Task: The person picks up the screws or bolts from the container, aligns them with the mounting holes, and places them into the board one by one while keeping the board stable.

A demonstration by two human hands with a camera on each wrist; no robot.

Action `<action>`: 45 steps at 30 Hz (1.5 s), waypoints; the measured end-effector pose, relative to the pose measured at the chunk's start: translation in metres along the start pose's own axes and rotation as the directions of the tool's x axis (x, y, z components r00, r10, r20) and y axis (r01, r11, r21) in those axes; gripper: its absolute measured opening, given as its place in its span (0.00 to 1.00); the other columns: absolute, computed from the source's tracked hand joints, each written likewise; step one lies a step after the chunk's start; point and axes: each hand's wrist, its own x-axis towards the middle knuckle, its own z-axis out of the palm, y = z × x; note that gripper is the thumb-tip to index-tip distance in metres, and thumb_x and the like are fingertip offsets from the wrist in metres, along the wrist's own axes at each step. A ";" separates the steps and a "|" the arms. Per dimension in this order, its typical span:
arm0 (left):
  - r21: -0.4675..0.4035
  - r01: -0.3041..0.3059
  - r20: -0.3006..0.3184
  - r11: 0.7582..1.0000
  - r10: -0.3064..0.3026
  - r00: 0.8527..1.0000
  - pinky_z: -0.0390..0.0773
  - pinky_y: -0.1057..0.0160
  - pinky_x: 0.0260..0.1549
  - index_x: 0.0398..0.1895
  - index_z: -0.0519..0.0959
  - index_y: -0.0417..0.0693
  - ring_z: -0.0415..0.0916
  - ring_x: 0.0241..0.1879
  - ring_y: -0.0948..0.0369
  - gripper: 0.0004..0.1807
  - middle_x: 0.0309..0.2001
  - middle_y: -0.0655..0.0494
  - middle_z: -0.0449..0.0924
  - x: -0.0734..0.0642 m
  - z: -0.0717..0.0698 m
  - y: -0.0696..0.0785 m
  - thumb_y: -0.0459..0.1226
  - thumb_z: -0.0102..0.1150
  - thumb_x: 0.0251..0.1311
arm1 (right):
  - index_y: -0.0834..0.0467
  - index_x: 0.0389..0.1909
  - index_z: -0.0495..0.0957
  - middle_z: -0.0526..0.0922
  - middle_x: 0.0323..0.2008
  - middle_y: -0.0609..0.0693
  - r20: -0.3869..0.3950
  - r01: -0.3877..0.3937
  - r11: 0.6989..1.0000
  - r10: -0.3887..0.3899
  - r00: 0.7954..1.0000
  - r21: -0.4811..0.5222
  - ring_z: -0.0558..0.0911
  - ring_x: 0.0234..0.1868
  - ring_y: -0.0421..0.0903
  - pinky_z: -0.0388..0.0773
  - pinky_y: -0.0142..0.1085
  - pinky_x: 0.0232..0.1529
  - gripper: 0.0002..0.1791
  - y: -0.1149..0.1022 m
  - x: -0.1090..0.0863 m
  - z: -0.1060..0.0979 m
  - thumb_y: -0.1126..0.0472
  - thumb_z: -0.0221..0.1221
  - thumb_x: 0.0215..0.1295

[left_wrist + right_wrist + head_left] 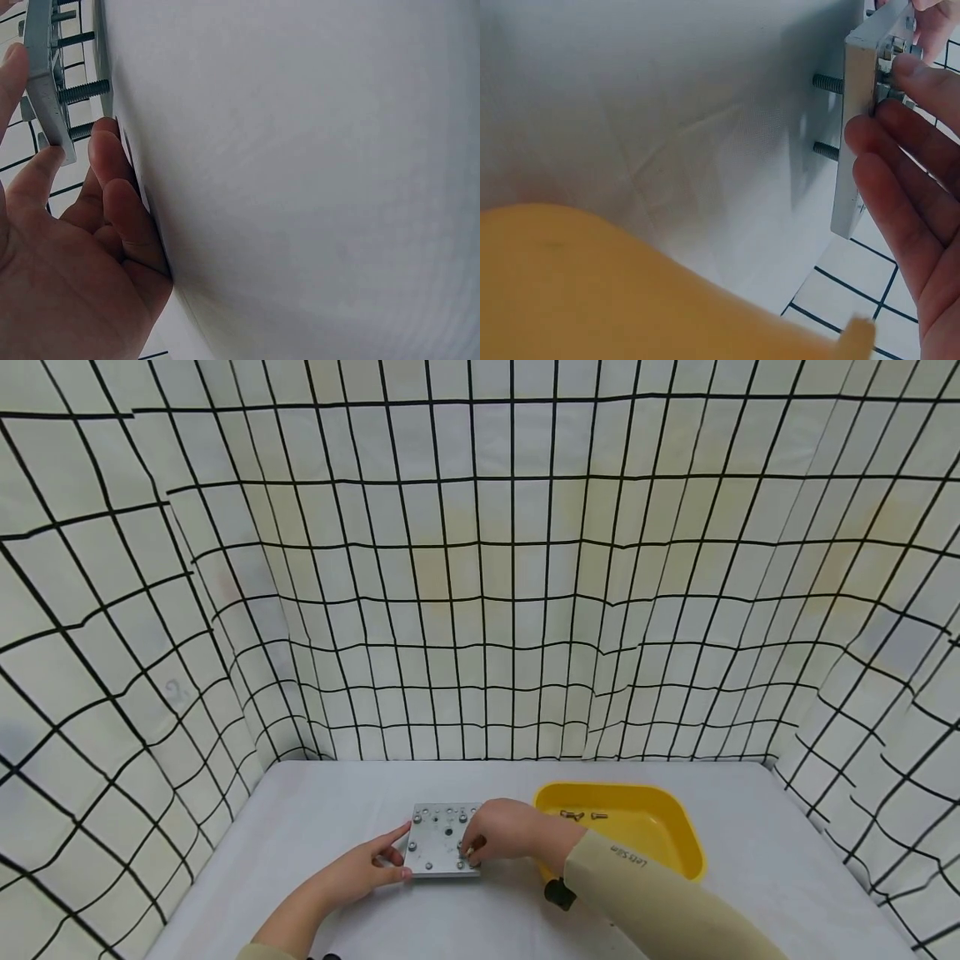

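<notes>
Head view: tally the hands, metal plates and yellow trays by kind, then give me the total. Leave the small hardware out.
Hands: 2, the left hand and the right hand
Metal plate: 1
Yellow tray: 1
Total: 4

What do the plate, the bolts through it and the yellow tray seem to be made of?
Plate: metal by its look, perhaps aluminium, matte silver-grey with crisp edges. Bolts: metal too, probably steel, grey with visible threads. Yellow tray: likely plastic, smooth, evenly coloured, with a soft sheen.
</notes>
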 end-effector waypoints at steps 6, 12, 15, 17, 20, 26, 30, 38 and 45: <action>0.002 0.029 -0.002 1.000 -0.029 1.000 0.71 0.59 0.36 0.76 0.60 0.51 0.72 0.39 0.58 0.47 0.44 0.57 0.75 0.001 0.000 0.001 0.51 0.71 0.55 | 0.39 0.42 0.88 0.81 0.31 0.29 -0.040 0.025 0.999 -0.024 0.999 0.028 0.75 0.32 0.30 0.72 0.25 0.40 0.09 0.004 -0.004 -0.005 0.51 0.70 0.60; 0.009 0.020 0.003 1.000 -0.020 1.000 0.71 0.59 0.37 0.76 0.60 0.50 0.72 0.39 0.58 0.48 0.45 0.56 0.75 0.001 0.000 0.001 0.51 0.71 0.55 | 0.43 0.43 0.89 0.83 0.33 0.30 -0.114 0.060 0.996 -0.053 0.992 0.063 0.77 0.32 0.30 0.73 0.25 0.37 0.09 0.017 -0.012 -0.022 0.52 0.69 0.62; 0.013 0.009 0.001 1.000 -0.009 1.000 0.71 0.59 0.37 0.76 0.60 0.49 0.72 0.39 0.58 0.48 0.45 0.56 0.75 0.001 0.000 0.002 0.50 0.71 0.55 | 0.45 0.44 0.89 0.83 0.34 0.31 -0.138 0.035 0.994 -0.021 0.990 0.101 0.78 0.33 0.30 0.74 0.26 0.38 0.10 0.026 -0.019 -0.031 0.52 0.69 0.62; 0.012 0.000 0.001 1.000 0.000 1.000 0.71 0.59 0.37 0.76 0.59 0.49 0.72 0.39 0.58 0.47 0.45 0.56 0.75 0.001 0.000 0.001 0.50 0.71 0.56 | 0.45 0.43 0.89 0.83 0.33 0.31 -0.148 0.009 0.993 0.008 0.989 0.118 0.78 0.33 0.31 0.75 0.27 0.38 0.10 0.035 -0.024 -0.035 0.52 0.69 0.62; 0.008 -0.004 0.002 1.000 0.004 1.000 0.71 0.59 0.37 0.76 0.59 0.48 0.72 0.39 0.58 0.47 0.45 0.56 0.75 0.000 0.000 0.002 0.49 0.71 0.56 | 0.43 0.43 0.88 0.82 0.32 0.31 -0.149 -0.045 0.988 0.067 0.987 0.150 0.78 0.32 0.33 0.76 0.29 0.36 0.09 0.050 -0.035 -0.040 0.51 0.68 0.62; 0.011 0.007 0.001 1.000 -0.007 1.000 0.71 0.59 0.37 0.76 0.59 0.48 0.72 0.40 0.58 0.47 0.45 0.56 0.75 0.000 -0.001 0.001 0.49 0.70 0.57 | 0.46 0.45 0.88 0.82 0.30 0.38 -0.124 -0.142 0.960 0.176 0.977 0.241 0.82 0.28 0.46 0.77 0.35 0.25 0.10 0.089 -0.067 -0.042 0.52 0.67 0.64; 0.007 0.008 0.000 1.000 -0.008 1.000 0.71 0.58 0.37 0.76 0.59 0.49 0.72 0.40 0.58 0.47 0.45 0.56 0.75 0.000 -0.001 0.002 0.49 0.70 0.56 | 0.49 0.43 0.88 0.84 0.30 0.41 -0.134 -0.158 0.960 0.192 0.972 0.232 0.82 0.31 0.46 0.77 0.35 0.28 0.09 0.116 -0.088 -0.038 0.54 0.67 0.64; 0.004 0.021 0.001 1.000 -0.021 1.000 0.72 0.58 0.37 0.76 0.60 0.49 0.72 0.40 0.58 0.47 0.46 0.55 0.75 0.001 0.001 0.002 0.50 0.70 0.56 | 0.54 0.41 0.88 0.83 0.29 0.38 -0.167 -0.173 0.967 0.205 0.964 0.189 0.77 0.30 0.39 0.76 0.35 0.35 0.08 0.152 -0.119 -0.029 0.58 0.67 0.63; 0.001 0.034 0.002 0.999 -0.034 0.999 0.71 0.58 0.38 0.77 0.60 0.51 0.72 0.40 0.58 0.49 0.46 0.56 0.75 0.003 0.000 0.001 0.53 0.71 0.54 | 0.53 0.41 0.88 0.78 0.27 0.37 -0.155 -0.212 0.973 0.224 0.962 0.091 0.73 0.30 0.39 0.74 0.35 0.35 0.08 0.157 -0.121 -0.025 0.57 0.68 0.62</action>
